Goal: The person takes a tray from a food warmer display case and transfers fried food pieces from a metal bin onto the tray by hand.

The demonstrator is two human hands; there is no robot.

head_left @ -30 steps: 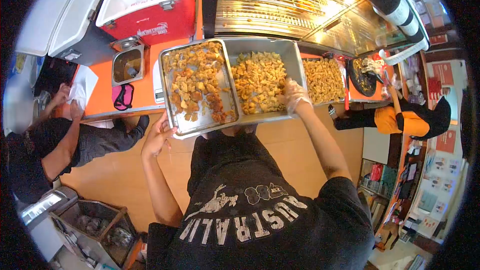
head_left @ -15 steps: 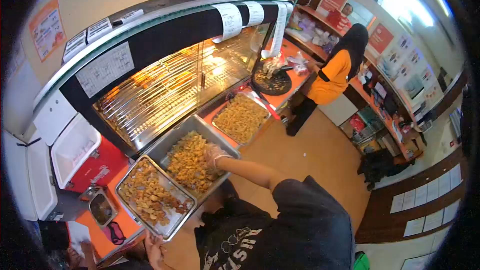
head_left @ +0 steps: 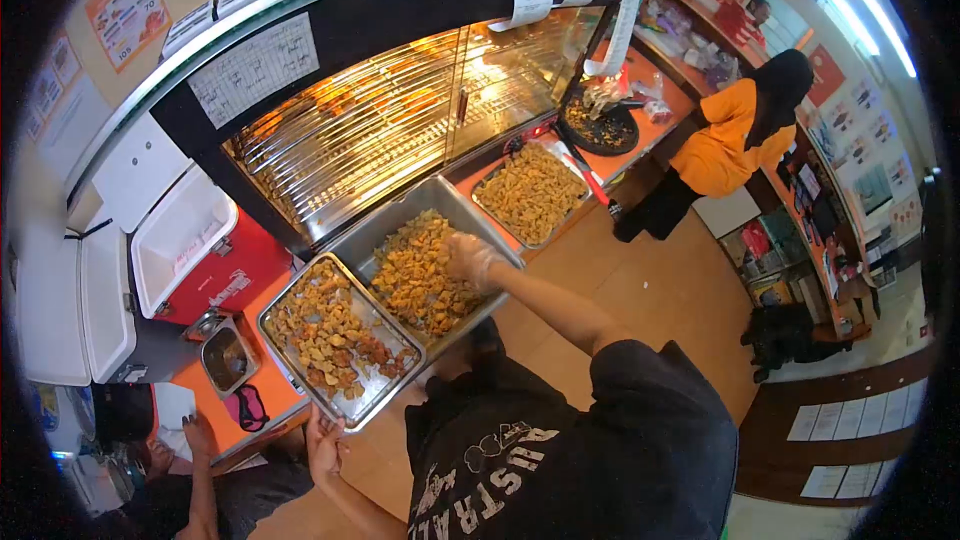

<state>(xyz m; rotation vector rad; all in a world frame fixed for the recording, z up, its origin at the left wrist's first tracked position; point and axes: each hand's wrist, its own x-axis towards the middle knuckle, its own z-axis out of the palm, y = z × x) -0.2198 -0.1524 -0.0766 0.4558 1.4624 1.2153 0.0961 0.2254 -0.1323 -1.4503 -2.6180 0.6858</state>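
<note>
My right hand [head_left: 470,262], in a clear glove, is in the deep metal bin [head_left: 505,240] at the right side of the fried pieces [head_left: 420,270]. Its fingers look curled in; what they hold is hidden. My bare left hand [head_left: 326,448] grips the lower corner of a shallow metal tray [head_left: 385,395], its fingers partly under the rim. This tray rests tilted against the bin and carries more fried pieces [head_left: 320,325], darker ones at its lower right. Beyond the bin lies another tray of fried pieces [head_left: 530,190].
A lit glass display cabinet [head_left: 350,130] stands behind the trays. To the left are a red cooler [head_left: 225,275] and a small metal container [head_left: 228,358]. A person in orange [head_left: 725,140] stands at the right; another person's arm [head_left: 200,470] shows at lower left. A black round board [head_left: 598,125] sits farther back.
The whole view has shifted and turned slightly. My gloved right hand has moved a little away from the bin's near wall, deeper among the pieces. My left hand stays at the tray's corner.
</note>
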